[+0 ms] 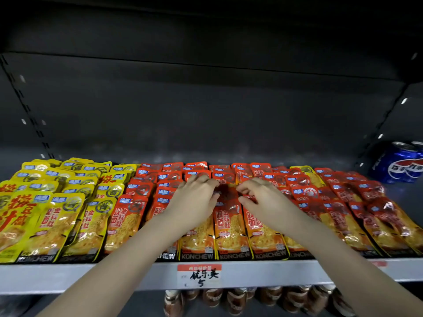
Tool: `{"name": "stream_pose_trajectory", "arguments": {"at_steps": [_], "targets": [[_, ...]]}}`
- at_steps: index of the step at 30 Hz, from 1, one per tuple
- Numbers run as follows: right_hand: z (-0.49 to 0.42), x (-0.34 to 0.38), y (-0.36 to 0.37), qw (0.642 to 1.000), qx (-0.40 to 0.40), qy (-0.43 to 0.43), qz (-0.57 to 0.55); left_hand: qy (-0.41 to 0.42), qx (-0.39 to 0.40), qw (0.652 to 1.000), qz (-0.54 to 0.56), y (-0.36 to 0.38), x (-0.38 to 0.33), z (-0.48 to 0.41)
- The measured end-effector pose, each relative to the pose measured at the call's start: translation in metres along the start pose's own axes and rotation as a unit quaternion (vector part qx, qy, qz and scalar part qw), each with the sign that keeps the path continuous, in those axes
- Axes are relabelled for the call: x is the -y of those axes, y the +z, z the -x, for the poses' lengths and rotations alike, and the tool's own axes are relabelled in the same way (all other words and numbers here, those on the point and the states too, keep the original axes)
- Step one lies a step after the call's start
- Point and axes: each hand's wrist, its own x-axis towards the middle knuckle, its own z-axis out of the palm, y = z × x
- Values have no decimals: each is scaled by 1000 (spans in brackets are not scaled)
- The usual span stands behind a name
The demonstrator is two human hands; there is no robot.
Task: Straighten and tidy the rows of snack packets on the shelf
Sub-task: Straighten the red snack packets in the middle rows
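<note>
Left hand (194, 200) and right hand (263, 200) are mid-shelf, fingers curled and pinching either side of one orange packet (227, 202) in a centre row, behind the front packet. Yellow packets (57, 216) at left and the fronts along the shelf (91, 275) edge look fairly lined up. The rear orange rows (286, 179) overlap askew with a stray yellow packet (307, 173) among them, so I judge it roughly half done.

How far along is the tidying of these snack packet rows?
Done: yellow packets at left lie in fairly even rows. In hand: left hand and right hand grip red packets mid-shelf. Remaining: the stray yellow packet among the reds, and skewed right rows.
</note>
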Motion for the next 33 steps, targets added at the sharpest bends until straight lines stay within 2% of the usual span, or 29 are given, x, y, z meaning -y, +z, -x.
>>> {"name": "stream_pose_trajectory", "arguments": {"at_steps": [5, 9, 13, 16, 21, 27, 33], "targets": [[-22, -3, 13, 999, -17, 19, 24, -21, 21, 999, -45, 15, -4, -22], [-43, 0, 16, 997, 28, 53, 38, -27, 16, 998, -57, 19, 0, -31], [-53, 7, 8, 994, 66, 91, -2, -15, 32, 999, -39, 20, 7, -40], [-54, 7, 6, 992, 48, 114, -30, -9, 35, 999, 5, 18, 11, -49], [-59, 6, 9, 986, -22, 155, -51, 5, -23, 998, 67, 21, 15, -61], [-67, -2, 17, 990, -13, 138, -22, 16, -27, 998, 55, 27, 22, -68], [-87, -12, 13, 996, -13, 91, -10, -24, -25, 999, 27, 29, 21, -76]]}}
